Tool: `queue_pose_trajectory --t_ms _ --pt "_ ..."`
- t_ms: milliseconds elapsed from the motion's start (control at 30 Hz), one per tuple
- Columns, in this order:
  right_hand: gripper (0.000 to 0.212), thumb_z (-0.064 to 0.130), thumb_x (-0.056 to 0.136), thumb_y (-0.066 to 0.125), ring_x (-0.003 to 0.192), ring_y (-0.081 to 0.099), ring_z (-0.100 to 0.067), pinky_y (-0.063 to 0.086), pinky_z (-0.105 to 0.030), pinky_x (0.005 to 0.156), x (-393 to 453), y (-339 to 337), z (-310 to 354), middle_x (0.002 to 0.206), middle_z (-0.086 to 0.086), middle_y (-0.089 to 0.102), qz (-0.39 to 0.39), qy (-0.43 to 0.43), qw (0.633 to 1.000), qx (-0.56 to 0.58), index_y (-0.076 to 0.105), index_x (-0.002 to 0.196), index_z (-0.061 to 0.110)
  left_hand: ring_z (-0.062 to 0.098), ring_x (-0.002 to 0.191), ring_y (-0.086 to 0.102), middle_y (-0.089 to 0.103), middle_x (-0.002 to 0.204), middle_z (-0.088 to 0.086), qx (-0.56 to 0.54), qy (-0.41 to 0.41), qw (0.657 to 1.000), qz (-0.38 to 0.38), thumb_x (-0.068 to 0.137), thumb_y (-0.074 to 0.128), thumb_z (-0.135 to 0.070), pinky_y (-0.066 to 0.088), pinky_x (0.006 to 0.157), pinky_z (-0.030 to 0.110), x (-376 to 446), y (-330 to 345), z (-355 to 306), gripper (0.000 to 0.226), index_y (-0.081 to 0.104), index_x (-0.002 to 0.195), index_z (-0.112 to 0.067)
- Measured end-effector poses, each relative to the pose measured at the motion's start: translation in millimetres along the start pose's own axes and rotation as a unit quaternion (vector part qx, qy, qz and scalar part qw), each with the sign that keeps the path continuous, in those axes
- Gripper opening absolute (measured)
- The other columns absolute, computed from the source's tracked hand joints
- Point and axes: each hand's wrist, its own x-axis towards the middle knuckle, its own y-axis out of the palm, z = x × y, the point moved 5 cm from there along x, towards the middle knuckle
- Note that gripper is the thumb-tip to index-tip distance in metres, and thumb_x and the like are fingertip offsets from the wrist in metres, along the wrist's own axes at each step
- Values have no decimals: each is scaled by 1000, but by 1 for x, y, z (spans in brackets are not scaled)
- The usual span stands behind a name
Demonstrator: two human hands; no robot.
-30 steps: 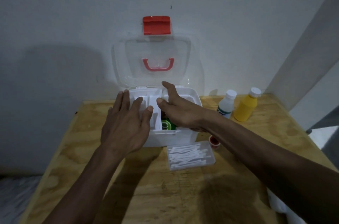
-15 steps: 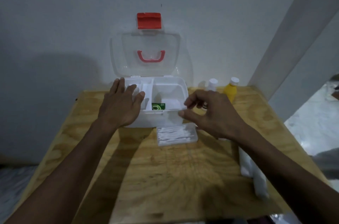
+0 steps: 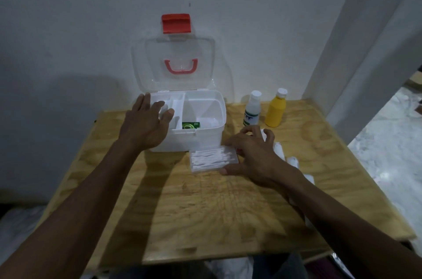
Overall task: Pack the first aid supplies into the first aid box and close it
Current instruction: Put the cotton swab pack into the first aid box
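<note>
Right, head view: first aid box (image 3: 201, 139) sits open at 12 on table (image 3: 205, 210), lid up. Left hand (image 3: 146, 127) rests flat on its left rim, fingers relaxed. Right hand (image 3: 253, 155), fingers spread apart w/ nothing clamped, hovers beside swab case (image 3: 213, 159), which lies at its 9, long axis 9–3, so right hand's nearer.

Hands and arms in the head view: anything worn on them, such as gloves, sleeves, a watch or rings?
Nothing worn shows. The left hand and right hand are bare, with no gloves, and both forearms are uncovered to the frame's edge. No watch, ring or band is visible, though the light is dim.
</note>
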Motion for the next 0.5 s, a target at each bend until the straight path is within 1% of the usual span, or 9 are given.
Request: queue_pose_trajectory --t_ms 100,200,300,367,433,500 --pt "67 73 65 67 127 26 -13 4 -43 100 0 0 0 108 21 56 -6 -18 1000 -23 58 118 34 28 151 1 12 163 12 2 3 1000 -2 94 19 -61 13 119 56 0 0 0 69 36 148 -22" --pt "65 69 67 70 130 24 -12 -1 -41 102 0 -1 2 103 21 51 1 -21 1000 -1 59 120 33 28 151 1 12 163 12 3 3 1000 -4 98 22 -57 12 119 55 0 0 0 64 36 148 -21" --pt "63 62 70 72 131 22 -10 -3 -40 106 -5 -4 5 110 17 48 0 -22 999 32 59 123 30 27 151 1 12 163 11 2 4 1000 -7 99 24 -56 12 120 55 0 1 0 62 36 148 -21" --pt "67 66 70 67 133 23 -10 -4 -39 108 -11 -8 7 116 16 47 -7 -30 999 37 57 126 30 27 151 1 12 163 11 -3 2 1000 -7 99 24 -56 12 120 55 0 0 0 62 36 148 -21" --pt "77 75 66 55 132 27 -10 -1 -41 109 -18 -16 9 121 14 53 -17 -51 998 30 57 128 30 27 151 1 11 163 11 -8 2 1000 -1 97 22 -58 12 119 56 0 -1 0 64 36 148 -22" --pt "80 77 63 51 127 26 -4 4 -44 109 -24 -30 12 120 15 53 -28 -68 996 46 58 127 29 28 151 1 12 163 11 -8 6 1000 1 92 18 -61 13 119 57 -2 -2 -1 71 36 148 -22"
